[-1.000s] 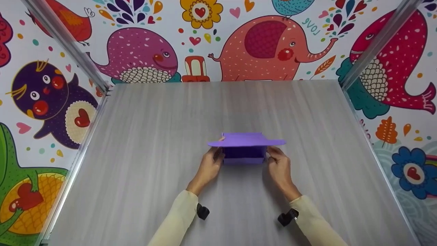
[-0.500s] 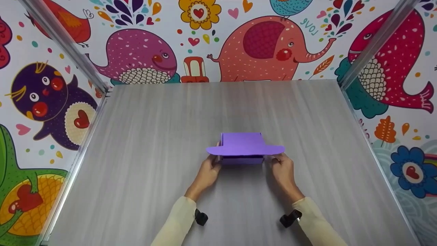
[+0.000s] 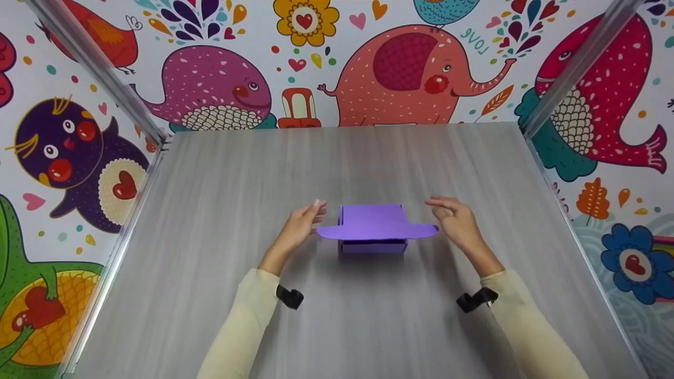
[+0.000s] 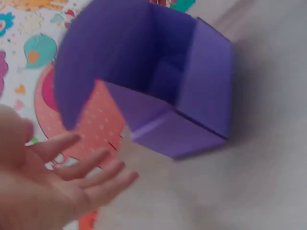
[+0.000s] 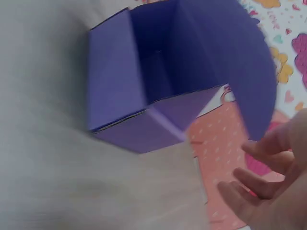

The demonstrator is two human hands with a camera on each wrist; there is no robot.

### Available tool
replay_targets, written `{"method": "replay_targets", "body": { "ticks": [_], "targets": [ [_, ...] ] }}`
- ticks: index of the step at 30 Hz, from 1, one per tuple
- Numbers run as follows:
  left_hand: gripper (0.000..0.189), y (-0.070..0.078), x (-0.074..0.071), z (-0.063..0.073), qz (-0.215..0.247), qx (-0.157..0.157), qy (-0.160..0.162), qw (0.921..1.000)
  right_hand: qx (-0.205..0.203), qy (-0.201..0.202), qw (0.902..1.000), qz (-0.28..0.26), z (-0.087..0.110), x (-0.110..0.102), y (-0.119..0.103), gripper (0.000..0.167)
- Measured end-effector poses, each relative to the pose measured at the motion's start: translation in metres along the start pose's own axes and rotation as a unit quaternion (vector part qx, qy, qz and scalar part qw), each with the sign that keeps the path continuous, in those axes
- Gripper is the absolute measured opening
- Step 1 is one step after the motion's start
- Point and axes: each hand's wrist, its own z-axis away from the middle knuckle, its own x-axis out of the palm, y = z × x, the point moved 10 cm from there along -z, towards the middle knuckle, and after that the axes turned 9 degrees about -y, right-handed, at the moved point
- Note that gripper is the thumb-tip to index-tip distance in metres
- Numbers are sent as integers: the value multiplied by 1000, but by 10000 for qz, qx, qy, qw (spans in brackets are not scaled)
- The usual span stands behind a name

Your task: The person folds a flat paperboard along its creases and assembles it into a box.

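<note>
A small purple cardboard box [image 3: 373, 247] stands on the table in the middle of the head view. Its lid [image 3: 375, 218] is partly raised, with a wide rounded flap sticking out past both sides; the wrist views look into the bare inside. My left hand [image 3: 299, 225] is at the box's left, fingers spread and holding nothing, as the left wrist view also shows. On the other side my right hand [image 3: 459, 223] has its fingers loosely bent, thumb and forefinger close to the flap's right end.
The grey wood-grain table [image 3: 253, 173] is bordered by metal rails [image 3: 579, 68] at its sides. Behind and beside it, walls carry printed cartoon animals, such as an elephant [image 3: 400, 79]. Black wrist cameras [image 3: 290, 297] sit on both sleeves.
The lid came down over the box front. Both hands then let go of the box sides and moved outward and up, away from it. The box stayed in place.
</note>
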Motion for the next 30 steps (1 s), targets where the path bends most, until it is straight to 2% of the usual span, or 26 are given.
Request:
{"method": "replay_targets", "body": {
  "ticks": [2, 5, 9, 11, 15, 19, 24, 26, 30],
  "targets": [
    [54, 12, 3, -2, -443, -114, -96, 9989, -98, -341, 9991, 224, -4, 5, -12, 33],
    [61, 21, 10, -6, -1049, -385, -261, 9934, -117, -705, 9960, 541, -8, 17, -25, 35],
    [71, 21, 23, -13, -1585, -765, -473, 9833, -18, -989, 9916, 829, -14, 34, -30, 42],
    [71, 18, 29, -15, -1743, -829, -536, 9797, 29, -1051, 9903, 908, -15, 41, -29, 45],
    [60, 14, 37, -14, -1940, -671, -577, 9770, 20, -1082, 9891, 999, -14, 50, -27, 44],
    [49, 11, 42, -11, -1899, -292, -655, 9792, -270, -972, 9887, 1107, -11, 56, -27, 39],
    [45, 0, 50, -8, -1892, 97, -875, 9780, -474, -1079, 9837, 1355, -3, 68, -18, 39],
    [44, -6, 52, -7, -1883, 190, -911, 9777, -502, -1128, 9826, 1391, 0, 72, -13, 41],
    [45, -16, 53, -5, -1654, 224, -825, 9825, -719, -1009, 9811, 1489, 2, 76, -11, 41]
  ]
}}
